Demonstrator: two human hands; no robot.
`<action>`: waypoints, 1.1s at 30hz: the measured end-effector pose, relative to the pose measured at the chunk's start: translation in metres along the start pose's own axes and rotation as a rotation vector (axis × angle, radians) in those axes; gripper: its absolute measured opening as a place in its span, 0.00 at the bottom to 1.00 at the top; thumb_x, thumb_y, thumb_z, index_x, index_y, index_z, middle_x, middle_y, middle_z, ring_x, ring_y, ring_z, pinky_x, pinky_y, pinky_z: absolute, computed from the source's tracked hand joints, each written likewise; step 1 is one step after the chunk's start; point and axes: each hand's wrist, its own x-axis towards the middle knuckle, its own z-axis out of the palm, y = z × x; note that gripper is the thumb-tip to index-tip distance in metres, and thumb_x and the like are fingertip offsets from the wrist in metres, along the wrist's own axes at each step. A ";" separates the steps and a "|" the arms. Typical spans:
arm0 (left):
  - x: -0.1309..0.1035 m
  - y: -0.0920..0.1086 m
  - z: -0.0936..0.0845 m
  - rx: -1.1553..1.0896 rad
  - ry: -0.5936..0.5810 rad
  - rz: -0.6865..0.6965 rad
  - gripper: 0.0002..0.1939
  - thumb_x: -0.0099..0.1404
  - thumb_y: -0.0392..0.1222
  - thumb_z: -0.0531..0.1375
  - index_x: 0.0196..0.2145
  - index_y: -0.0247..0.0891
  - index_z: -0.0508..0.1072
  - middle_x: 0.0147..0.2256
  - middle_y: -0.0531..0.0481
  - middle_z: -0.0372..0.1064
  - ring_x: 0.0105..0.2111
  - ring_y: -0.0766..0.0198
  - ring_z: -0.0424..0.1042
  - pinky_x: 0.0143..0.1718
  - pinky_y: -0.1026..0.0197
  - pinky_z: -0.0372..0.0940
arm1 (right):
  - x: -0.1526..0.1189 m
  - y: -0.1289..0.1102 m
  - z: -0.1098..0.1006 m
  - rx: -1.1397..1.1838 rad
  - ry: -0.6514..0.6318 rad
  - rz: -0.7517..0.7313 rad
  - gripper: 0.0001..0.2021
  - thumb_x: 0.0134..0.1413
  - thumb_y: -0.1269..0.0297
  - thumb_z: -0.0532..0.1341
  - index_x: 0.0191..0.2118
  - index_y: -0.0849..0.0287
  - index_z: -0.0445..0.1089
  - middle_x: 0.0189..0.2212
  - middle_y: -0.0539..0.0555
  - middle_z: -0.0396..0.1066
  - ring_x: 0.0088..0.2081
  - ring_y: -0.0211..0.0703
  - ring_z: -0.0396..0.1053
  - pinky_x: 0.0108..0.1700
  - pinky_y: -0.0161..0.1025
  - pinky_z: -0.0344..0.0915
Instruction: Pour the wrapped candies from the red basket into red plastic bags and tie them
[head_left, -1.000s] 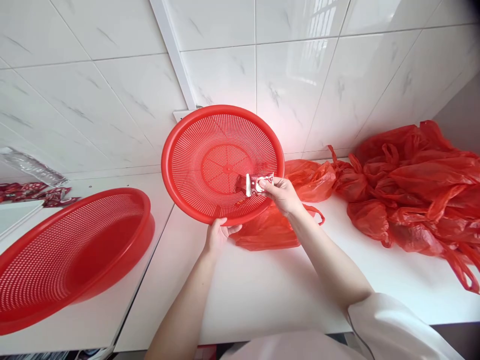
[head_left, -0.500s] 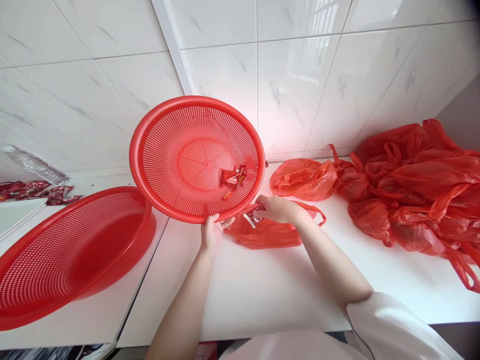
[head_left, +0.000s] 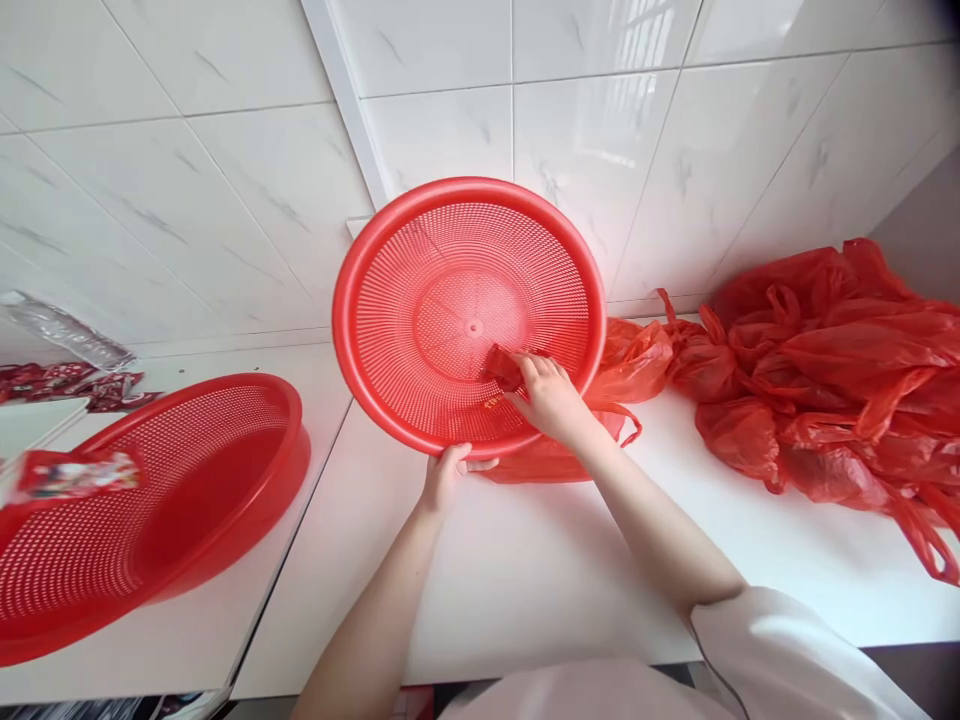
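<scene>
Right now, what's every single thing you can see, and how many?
Big basket: 1, red, middle
Other basket: 1, red, left
Packets: uncountable, dark red, in big basket
Blurry packet: 1, red, over other basket
Packet pile: uncountable, red, far left
Wrapper: 1, clear, far left
Bags: several, red, right and behind big basket
Table: white, below
Wall: 1, white, back
Sleeve: 1, white, bottom right
Left hand: 1, gripping big basket
Right hand: 1, at packets
</scene>
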 end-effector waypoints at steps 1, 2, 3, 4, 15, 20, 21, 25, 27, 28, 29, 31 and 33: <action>-0.001 -0.001 0.000 0.010 -0.030 -0.019 0.14 0.53 0.38 0.64 0.39 0.37 0.73 0.39 0.50 0.73 0.41 0.53 0.74 0.40 0.45 0.76 | 0.001 0.001 0.008 -0.046 0.000 0.010 0.28 0.58 0.64 0.60 0.62 0.66 0.56 0.58 0.68 0.62 0.59 0.59 0.59 0.62 0.57 0.51; -0.002 -0.003 0.000 0.021 -0.056 -0.038 0.12 0.53 0.39 0.63 0.37 0.36 0.74 0.38 0.49 0.73 0.42 0.52 0.74 0.40 0.45 0.76 | 0.001 0.003 0.015 -0.084 -0.006 0.024 0.29 0.57 0.67 0.60 0.63 0.66 0.54 0.59 0.69 0.61 0.59 0.61 0.59 0.62 0.60 0.47; -0.003 -0.004 0.000 0.031 -0.074 -0.054 0.11 0.53 0.39 0.63 0.36 0.35 0.74 0.37 0.48 0.73 0.42 0.50 0.75 0.39 0.45 0.76 | 0.001 0.005 0.020 -0.105 -0.016 0.037 0.30 0.56 0.69 0.59 0.63 0.67 0.54 0.58 0.69 0.62 0.58 0.61 0.60 0.62 0.61 0.47; -0.003 -0.005 0.001 0.037 -0.083 -0.068 0.11 0.53 0.40 0.63 0.35 0.34 0.74 0.36 0.47 0.74 0.42 0.49 0.75 0.39 0.45 0.76 | 0.002 0.008 0.023 -0.100 -0.025 0.050 0.29 0.56 0.72 0.58 0.63 0.67 0.55 0.55 0.69 0.64 0.56 0.61 0.62 0.61 0.60 0.50; 0.003 0.000 -0.003 0.019 -0.004 -0.031 0.17 0.51 0.38 0.64 0.40 0.36 0.72 0.39 0.49 0.73 0.41 0.51 0.75 0.38 0.45 0.76 | 0.017 0.017 -0.008 1.720 0.027 0.529 0.22 0.55 0.44 0.57 0.45 0.59 0.68 0.43 0.59 0.74 0.45 0.47 0.73 0.44 0.46 0.73; 0.006 0.006 -0.004 -0.017 0.044 -0.022 0.11 0.50 0.38 0.63 0.33 0.35 0.72 0.36 0.49 0.72 0.38 0.54 0.74 0.37 0.44 0.75 | 0.010 0.010 -0.029 1.806 -0.004 0.429 0.23 0.48 0.43 0.64 0.41 0.59 0.73 0.47 0.58 0.73 0.49 0.50 0.72 0.49 0.47 0.73; 0.007 0.006 -0.005 -0.023 0.053 -0.026 0.09 0.50 0.38 0.63 0.32 0.35 0.72 0.35 0.49 0.72 0.38 0.55 0.73 0.38 0.44 0.75 | 0.009 0.009 -0.031 1.760 -0.010 0.388 0.20 0.46 0.50 0.69 0.40 0.59 0.73 0.45 0.57 0.74 0.49 0.49 0.72 0.50 0.46 0.72; 0.010 0.008 -0.008 -0.056 0.073 -0.022 0.10 0.50 0.38 0.62 0.33 0.36 0.72 0.37 0.50 0.71 0.40 0.55 0.73 0.39 0.46 0.75 | 0.005 0.009 -0.029 1.615 -0.008 0.399 0.16 0.45 0.55 0.70 0.37 0.61 0.76 0.35 0.53 0.76 0.39 0.42 0.74 0.41 0.39 0.76; 0.011 0.009 -0.010 -0.065 0.078 -0.008 0.11 0.50 0.38 0.62 0.35 0.38 0.71 0.39 0.50 0.71 0.41 0.56 0.72 0.39 0.46 0.75 | 0.005 0.011 -0.027 1.556 -0.030 0.435 0.18 0.47 0.51 0.68 0.37 0.61 0.76 0.32 0.54 0.76 0.35 0.41 0.74 0.35 0.36 0.76; 0.012 0.009 -0.011 -0.065 0.084 -0.001 0.12 0.50 0.38 0.62 0.35 0.38 0.71 0.39 0.50 0.71 0.41 0.56 0.72 0.39 0.47 0.75 | 0.005 0.012 -0.028 1.519 -0.042 0.434 0.19 0.47 0.50 0.68 0.37 0.62 0.77 0.32 0.54 0.76 0.35 0.42 0.74 0.33 0.36 0.76; 0.013 0.010 -0.012 -0.062 0.092 0.009 0.13 0.50 0.38 0.62 0.36 0.38 0.71 0.39 0.50 0.71 0.40 0.56 0.72 0.37 0.48 0.75 | 0.005 0.013 -0.029 1.479 -0.050 0.421 0.19 0.47 0.49 0.68 0.37 0.61 0.77 0.33 0.54 0.76 0.36 0.42 0.74 0.34 0.36 0.76; 0.014 0.011 -0.015 -0.054 0.104 0.031 0.12 0.51 0.38 0.62 0.36 0.38 0.70 0.38 0.49 0.71 0.40 0.55 0.72 0.34 0.50 0.75 | 0.004 0.016 -0.034 1.390 -0.056 0.380 0.20 0.48 0.47 0.66 0.38 0.61 0.77 0.34 0.54 0.77 0.39 0.44 0.74 0.37 0.37 0.75; 0.015 0.012 -0.017 -0.046 0.110 0.061 0.11 0.51 0.38 0.61 0.35 0.37 0.70 0.36 0.49 0.71 0.39 0.55 0.72 0.32 0.51 0.74 | 0.003 0.019 -0.041 1.291 -0.086 0.350 0.21 0.51 0.46 0.64 0.39 0.60 0.77 0.35 0.54 0.76 0.40 0.45 0.74 0.39 0.38 0.74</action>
